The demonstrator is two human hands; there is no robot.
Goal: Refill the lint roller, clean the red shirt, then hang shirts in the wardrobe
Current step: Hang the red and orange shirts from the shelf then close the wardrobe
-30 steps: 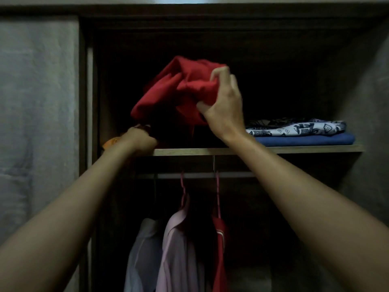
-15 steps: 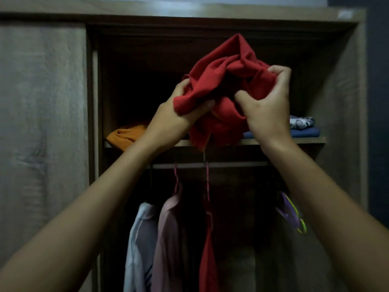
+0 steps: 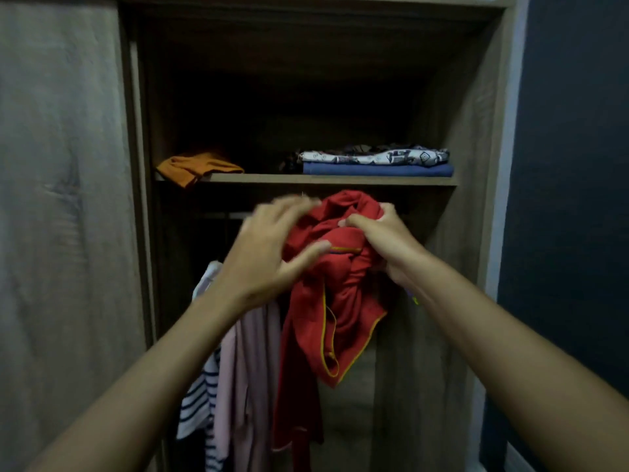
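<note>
Fetching step, by the look of it: red shirt [image 3: 335, 301] out of the wardrobe [image 3: 476, 131], bunched in mid-air just below the shelf [image 3: 333, 179], in front of the rail. Not cleaned yet, not hung yet, as far as can be judged.

Right hand [image 3: 384, 243] clenched on the upper folds, fingers curled tight into the cloth. Left hand [image 3: 272, 253] blurred, fingers spread and loosely bent over the left side of the bundle, thumb across the front. Grip or mere touch there: cannot tell.

Next, probably: shaking the bundle loose, finding collar and shoulders, laying it flat somewhere for the roller. Calls for two firm pinches well apart and a clear drop, away from the hanging clothes. No roller in sight here.

Cloth soft and limp, matte, heavily creased, a knot-like twist under the right hand. Thin yellow piping along the loose hem, which dangles in a pointed flap.

Behind: a pale pink shirt [image 3: 248, 369] and a navy-striped white top [image 3: 200, 396] hanging smooth, another red garment [image 3: 296, 403] beside them. On the shelf, a crumpled orange cloth [image 3: 194, 166] at left; at right a patterned fold [image 3: 374, 155] stacked on a flat blue one [image 3: 377, 169]. Wardrobe in dull woodgrain board, straight-edged.
</note>
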